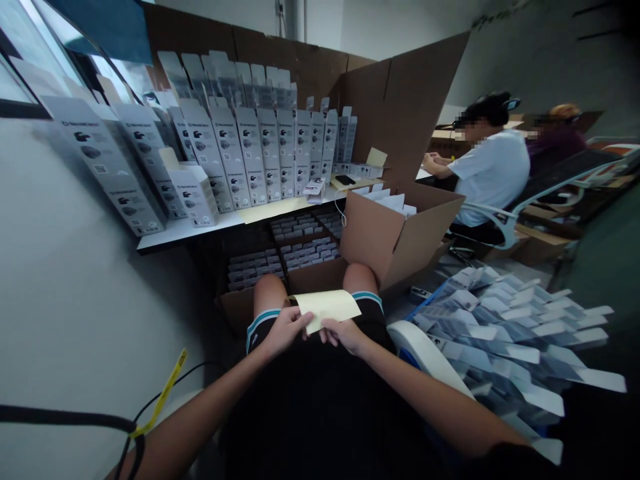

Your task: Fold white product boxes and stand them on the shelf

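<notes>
A pale yellow sheet of paper [333, 307] is held above my lap, its far left edge curling over. My left hand [289, 328] pinches its left end, thumb on top. At its lower right my right hand [343, 333] grips the near edge, with the thumb over the paper and the fingers curled beneath. Beyond my knees, rows of small white printed boxes [250, 157] stand upright on the white table [225, 220], several with top flaps raised. One box [193, 193] stands in front of the others at the left.
An open brown carton [373, 233] with white boxes inside stands past my right knee. Below the table, cartons [320, 273] hold rows of boxes. A heap of open boxes [505, 333] lies at my right. A black phone [345, 180] rests on the table. Two people sit farther right.
</notes>
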A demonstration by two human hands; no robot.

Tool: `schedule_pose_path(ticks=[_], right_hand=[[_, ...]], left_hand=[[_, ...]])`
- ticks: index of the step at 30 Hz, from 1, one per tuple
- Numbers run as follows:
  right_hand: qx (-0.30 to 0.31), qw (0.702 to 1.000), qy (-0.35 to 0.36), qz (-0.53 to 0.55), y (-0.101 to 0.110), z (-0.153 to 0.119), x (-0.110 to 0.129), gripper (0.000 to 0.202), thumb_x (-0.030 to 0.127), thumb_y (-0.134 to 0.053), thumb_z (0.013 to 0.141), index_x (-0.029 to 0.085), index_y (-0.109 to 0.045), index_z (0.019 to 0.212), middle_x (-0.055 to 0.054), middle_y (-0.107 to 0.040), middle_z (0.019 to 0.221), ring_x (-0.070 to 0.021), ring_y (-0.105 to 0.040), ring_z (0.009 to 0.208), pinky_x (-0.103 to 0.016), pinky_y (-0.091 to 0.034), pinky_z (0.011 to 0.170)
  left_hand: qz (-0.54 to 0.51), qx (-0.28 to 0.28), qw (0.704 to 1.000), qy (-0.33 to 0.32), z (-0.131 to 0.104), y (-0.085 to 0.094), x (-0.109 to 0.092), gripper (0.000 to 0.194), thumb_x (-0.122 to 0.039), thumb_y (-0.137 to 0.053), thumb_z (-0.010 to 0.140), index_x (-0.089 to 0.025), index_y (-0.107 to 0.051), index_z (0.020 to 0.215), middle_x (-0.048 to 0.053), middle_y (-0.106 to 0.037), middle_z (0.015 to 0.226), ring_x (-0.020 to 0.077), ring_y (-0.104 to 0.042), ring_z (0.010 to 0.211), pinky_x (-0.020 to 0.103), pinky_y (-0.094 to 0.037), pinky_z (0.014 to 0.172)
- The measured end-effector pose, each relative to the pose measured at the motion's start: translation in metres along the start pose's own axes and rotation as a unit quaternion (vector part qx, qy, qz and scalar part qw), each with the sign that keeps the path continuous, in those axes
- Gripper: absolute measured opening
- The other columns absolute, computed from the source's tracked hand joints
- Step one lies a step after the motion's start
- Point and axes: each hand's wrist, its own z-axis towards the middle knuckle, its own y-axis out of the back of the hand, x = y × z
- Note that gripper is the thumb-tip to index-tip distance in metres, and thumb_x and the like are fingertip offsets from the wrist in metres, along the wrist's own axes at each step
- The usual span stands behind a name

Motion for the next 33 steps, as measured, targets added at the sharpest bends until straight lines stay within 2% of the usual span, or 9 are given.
schedule_pose_path(ticks=[5,10,13,16,18,22,26,29,33], right_hand=[[0.001,1.000,0.006,-0.013,0.000,0.000,0.002,0.029,0.039,-0.053,0.080,0.017,-0.058,0.062,0.003,-0.055,0.050,-0.0056,-0.035,0.035,-0.022,-0.023,0.038],[0.021,0.999,0.023,-0.037,0.001,-0.002,0.005,0.033,0.045,-0.052,0.081,0.017,-0.060,0.064,0.003,-0.057,0.053,-0.0063,-0.039,0.036,-0.022,-0.027,0.040],[0.017,0.997,0.039,-0.061,0.001,-0.003,0.006,0.038,0.048,-0.052,0.084,0.017,-0.060,0.064,0.003,-0.058,0.054,-0.0066,-0.041,0.037,-0.022,-0.032,0.043],[0.011,0.995,0.049,-0.090,0.001,-0.004,0.007,0.044,0.050,-0.051,0.088,0.018,-0.059,0.059,0.004,-0.054,0.050,-0.0068,-0.040,0.039,-0.024,-0.040,0.052],[0.009,0.993,0.054,-0.107,0.000,-0.004,0.006,0.046,0.053,-0.050,0.089,0.018,-0.060,0.060,0.005,-0.052,0.049,-0.0075,-0.041,0.040,-0.025,-0.044,0.058],[-0.006,0.989,0.065,-0.135,-0.001,-0.003,0.004,0.050,0.060,-0.045,0.091,0.019,-0.061,0.066,0.003,-0.057,0.057,-0.0096,-0.045,0.044,-0.028,-0.048,0.064],[-0.027,0.982,0.072,-0.173,-0.001,-0.002,0.001,0.056,0.063,-0.042,0.092,0.021,-0.054,0.057,0.001,-0.053,0.055,-0.0130,-0.050,0.054,-0.031,-0.050,0.074],[-0.032,0.976,0.076,-0.199,-0.002,-0.002,-0.001,0.056,0.063,-0.039,0.093,0.021,-0.055,0.060,0.002,-0.048,0.054,-0.0135,-0.048,0.054,-0.030,-0.049,0.070],[-0.028,0.969,0.082,-0.231,-0.002,-0.003,0.000,0.053,0.060,-0.035,0.095,0.021,-0.061,0.071,0.003,-0.047,0.056,-0.0129,-0.046,0.053,-0.028,-0.047,0.062]], left_hand=[[-0.011,0.023,1.000,0.008,-0.001,-0.002,-0.003,0.054,-0.067,-0.062,0.076,-0.014,-0.065,0.065,0.002,-0.062,0.053,0.0113,-0.051,0.047,0.023,-0.036,0.049],[0.024,0.007,1.000,0.019,0.001,-0.003,0.002,0.052,-0.065,-0.058,0.079,-0.014,-0.061,0.067,0.000,-0.059,0.051,0.0096,-0.045,0.041,0.022,-0.028,0.042],[0.062,-0.065,0.996,-0.006,0.003,-0.002,0.010,0.042,-0.059,-0.060,0.081,-0.018,-0.055,0.075,-0.004,-0.055,0.056,0.0103,-0.047,0.046,0.023,-0.034,0.046],[0.123,-0.163,0.977,-0.060,0.002,0.000,0.014,0.030,-0.045,-0.068,0.080,-0.020,-0.052,0.081,-0.005,-0.052,0.069,0.0108,-0.049,0.061,0.024,-0.039,0.059],[0.169,-0.185,0.964,-0.093,-0.001,0.002,0.013,0.023,-0.039,-0.070,0.080,-0.020,-0.057,0.081,-0.003,-0.056,0.077,0.0125,-0.051,0.070,0.026,-0.041,0.068],[0.232,-0.148,0.953,-0.126,-0.006,0.003,0.008,0.016,-0.037,-0.068,0.084,-0.021,-0.070,0.085,0.003,-0.066,0.090,0.0175,-0.058,0.084,0.031,-0.044,0.079],[0.254,-0.100,0.953,-0.132,-0.006,0.003,0.006,0.023,-0.040,-0.068,0.084,-0.022,-0.075,0.096,0.006,-0.072,0.097,0.0197,-0.063,0.086,0.032,-0.048,0.079],[0.254,-0.056,0.956,-0.134,-0.006,0.003,0.004,0.024,-0.042,-0.065,0.087,-0.023,-0.077,0.095,0.006,-0.075,0.095,0.0193,-0.066,0.084,0.031,-0.050,0.077],[0.246,-0.010,0.959,-0.140,-0.005,0.004,0.001,0.030,-0.043,-0.058,0.092,-0.022,-0.078,0.082,0.006,-0.076,0.094,0.0189,-0.069,0.087,0.029,-0.051,0.080]])
